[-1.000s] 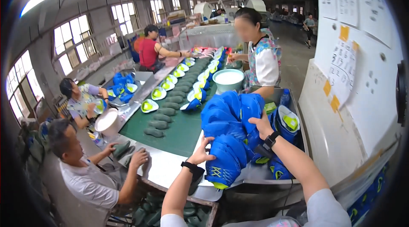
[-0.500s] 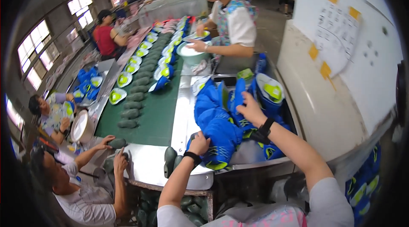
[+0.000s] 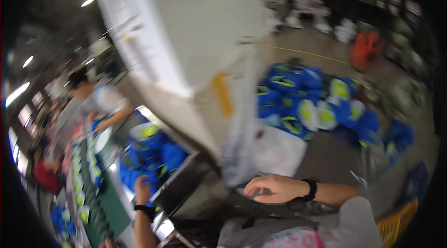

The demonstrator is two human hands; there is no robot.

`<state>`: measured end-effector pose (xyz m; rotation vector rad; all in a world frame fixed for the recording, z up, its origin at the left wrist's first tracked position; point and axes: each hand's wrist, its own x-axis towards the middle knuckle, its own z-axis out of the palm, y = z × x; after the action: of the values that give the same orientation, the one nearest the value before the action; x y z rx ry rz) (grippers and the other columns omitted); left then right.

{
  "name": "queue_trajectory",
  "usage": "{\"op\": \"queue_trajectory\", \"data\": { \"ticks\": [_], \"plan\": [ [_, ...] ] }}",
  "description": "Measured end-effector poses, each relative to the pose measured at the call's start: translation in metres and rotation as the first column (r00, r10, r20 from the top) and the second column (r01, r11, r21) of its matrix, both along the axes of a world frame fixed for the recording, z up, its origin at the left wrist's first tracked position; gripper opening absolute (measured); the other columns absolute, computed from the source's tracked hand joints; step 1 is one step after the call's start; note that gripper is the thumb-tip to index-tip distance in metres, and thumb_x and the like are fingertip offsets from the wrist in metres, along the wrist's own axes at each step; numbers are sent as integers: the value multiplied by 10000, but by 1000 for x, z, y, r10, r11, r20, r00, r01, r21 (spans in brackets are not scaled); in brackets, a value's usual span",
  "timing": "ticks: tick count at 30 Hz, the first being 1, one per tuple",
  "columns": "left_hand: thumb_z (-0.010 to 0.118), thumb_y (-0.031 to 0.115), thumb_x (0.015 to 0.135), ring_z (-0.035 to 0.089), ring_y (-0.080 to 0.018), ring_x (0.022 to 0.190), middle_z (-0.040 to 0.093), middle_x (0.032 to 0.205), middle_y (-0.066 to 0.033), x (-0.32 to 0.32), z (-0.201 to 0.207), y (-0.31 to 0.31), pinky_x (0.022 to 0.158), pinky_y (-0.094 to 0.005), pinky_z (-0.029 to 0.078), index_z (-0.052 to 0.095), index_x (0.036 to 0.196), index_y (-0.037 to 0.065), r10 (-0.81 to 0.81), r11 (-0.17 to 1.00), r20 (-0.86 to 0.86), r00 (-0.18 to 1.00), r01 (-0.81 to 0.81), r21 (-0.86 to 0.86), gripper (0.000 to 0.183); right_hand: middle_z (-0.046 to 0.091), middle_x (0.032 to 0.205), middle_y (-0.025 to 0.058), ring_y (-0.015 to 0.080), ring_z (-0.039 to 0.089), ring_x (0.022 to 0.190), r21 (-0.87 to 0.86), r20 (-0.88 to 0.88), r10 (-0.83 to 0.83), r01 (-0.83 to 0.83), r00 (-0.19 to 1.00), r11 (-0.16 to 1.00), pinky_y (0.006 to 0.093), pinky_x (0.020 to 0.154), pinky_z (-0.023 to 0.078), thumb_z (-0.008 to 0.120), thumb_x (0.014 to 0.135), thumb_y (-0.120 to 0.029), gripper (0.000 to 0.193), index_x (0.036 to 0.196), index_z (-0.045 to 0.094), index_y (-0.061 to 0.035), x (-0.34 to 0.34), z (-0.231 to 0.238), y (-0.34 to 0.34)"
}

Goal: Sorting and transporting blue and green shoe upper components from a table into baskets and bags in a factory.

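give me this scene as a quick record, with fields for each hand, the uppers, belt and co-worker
left hand: raised beside the tray uppers; blur hides any contact
right hand: fingers loosely bent, nothing seen in it
tray uppers: blue shoe uppers, heaped
second pile: blue uppers with yellow-green linings, beyond the right hand
belt: green, at left, carrying a row of dark shoe lasts
co-worker: person in a pale sleeve, near a pale tub
picture: motion-blurred
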<state>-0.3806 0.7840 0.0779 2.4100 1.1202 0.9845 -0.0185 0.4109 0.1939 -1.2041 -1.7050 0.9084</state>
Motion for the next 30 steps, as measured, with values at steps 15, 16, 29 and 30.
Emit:
{"op": "queue_trajectory", "data": {
  "ticks": [15, 16, 29, 30],
  "plan": [
    [557, 204, 782, 519, -399, 1024, 464, 1199, -242, 622, 43, -350, 848, -448, 437, 432, 1159, -42, -881, 317, -426, 206, 925, -207, 467, 403, 1221, 254, 396, 430, 1114, -183, 433, -901, 981, 17, -69, 399, 958, 357, 649, 705, -240, 666, 1245, 364, 27, 198, -209, -273],
    [552, 217, 784, 533, -404, 997, 448, 1212, -255, 655, 25, -353, 821, -457, 450, 416, 1172, -43, -843, 376, -487, 229, 898, -229, 487, 356, 1251, 254, 417, 432, 1100, -223, 417, -907, 960, -61, -168, 410, 937, 378, 656, 680, -239, 784, 1300, 251, 18, 209, -212, -288],
    [494, 149, 808, 651, -264, 830, 666, 898, -105, 832, -72, -434, 680, -374, 523, 689, 812, 102, -494, 826, -630, 599, 550, -124, 200, 544, 590, 25, 126, 526, 506, -536, -142, -889, 789, -435, -300, 256, 460, 408, 519, 844, -162, 204, 729, 585, -7, 286, -247, -383],
    [524, 172, 796, 647, -275, 812, 664, 868, -108, 828, -56, -435, 669, -379, 517, 680, 796, 97, -505, 824, -618, 603, 549, -138, 173, 550, 657, 30, 134, 540, 587, -578, -181, -887, 776, -424, -252, 257, 524, 424, 529, 844, -159, 195, 729, 607, -23, 289, -236, -388]
  ]
}}
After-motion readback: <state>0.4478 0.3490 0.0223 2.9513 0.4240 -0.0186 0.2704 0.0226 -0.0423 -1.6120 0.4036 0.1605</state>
